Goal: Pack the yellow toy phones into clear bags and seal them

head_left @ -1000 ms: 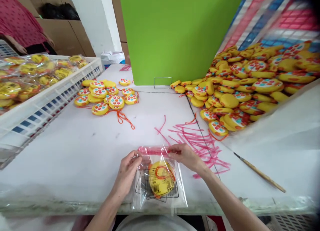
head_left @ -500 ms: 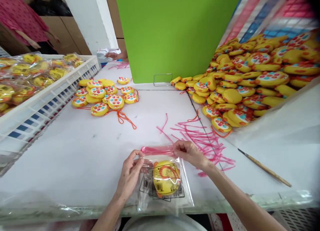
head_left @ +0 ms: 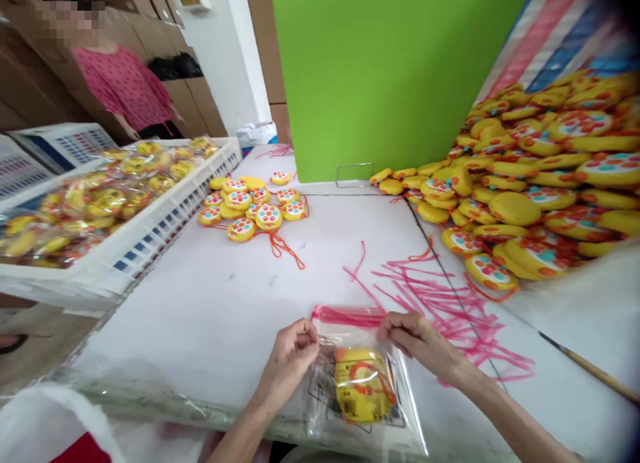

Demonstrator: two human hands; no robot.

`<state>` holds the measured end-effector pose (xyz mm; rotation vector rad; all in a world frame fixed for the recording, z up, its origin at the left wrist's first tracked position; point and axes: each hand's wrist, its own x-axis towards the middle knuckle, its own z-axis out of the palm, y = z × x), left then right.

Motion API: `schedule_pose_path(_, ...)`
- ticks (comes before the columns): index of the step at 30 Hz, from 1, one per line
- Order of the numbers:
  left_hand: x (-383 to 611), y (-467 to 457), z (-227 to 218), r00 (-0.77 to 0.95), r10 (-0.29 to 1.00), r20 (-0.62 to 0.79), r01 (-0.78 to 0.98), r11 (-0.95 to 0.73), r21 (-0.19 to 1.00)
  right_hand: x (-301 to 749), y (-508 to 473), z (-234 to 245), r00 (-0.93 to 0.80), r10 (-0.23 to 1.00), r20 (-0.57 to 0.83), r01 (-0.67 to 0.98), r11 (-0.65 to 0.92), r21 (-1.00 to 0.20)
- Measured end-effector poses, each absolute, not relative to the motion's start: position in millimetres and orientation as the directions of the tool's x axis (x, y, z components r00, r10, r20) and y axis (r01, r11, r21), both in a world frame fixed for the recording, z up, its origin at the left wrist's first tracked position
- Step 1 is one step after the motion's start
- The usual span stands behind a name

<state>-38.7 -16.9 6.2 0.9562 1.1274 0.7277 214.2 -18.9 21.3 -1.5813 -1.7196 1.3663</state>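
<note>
Left grip (head_left: 290,353) and right grip (head_left: 419,337) hold the bag (head_left: 350,333) between them.

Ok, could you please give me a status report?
Left fingers on clear bag, upper left; right fingers upper right. Yellow toy inside. Loose pink strips nearby.

Bagged toys (head_left: 107,201) and stacked cartons (head_left: 205,104) show a packing workshop.

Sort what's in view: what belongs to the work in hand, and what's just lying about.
Belongs, judging by the hands and matching items:
- clear bag, in left hand and right hand
- toy inside
- loose toys
- bagged toys

Apparently lying about:
- pink strips
- wooden-handled tool
</note>
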Motion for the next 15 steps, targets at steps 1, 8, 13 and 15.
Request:
schedule_pose_path(1,-40.5,-18.3,8.6,0.294,0.860,-0.418,-0.010,0.440,0.898,212.4,-19.4,23.6,-0.264,0.917,-0.299,0.524,-0.124,-0.843)
schedule_pose_path(8,-86.1,-11.9,39.2,0.207,0.881,-0.425,0.009,0.433,0.901,202.4,-25.1,27.8,-0.333,0.907,-0.257,0.556,-0.031,-0.831)
schedule_pose_path(13,-200.5,67.7,96.6,-0.570,0.794,0.211,0.160,-0.145,0.976,216.0,-39.4,17.4,-0.261,0.929,-0.263,0.594,-0.061,-0.802)
schedule_pose_path(15,-235.3,103.8,108.6,-0.686,0.538,0.490,0.468,-0.189,0.863,216.6,-44.3,14.4,-0.251,0.933,-0.257,0.568,-0.073,-0.820)
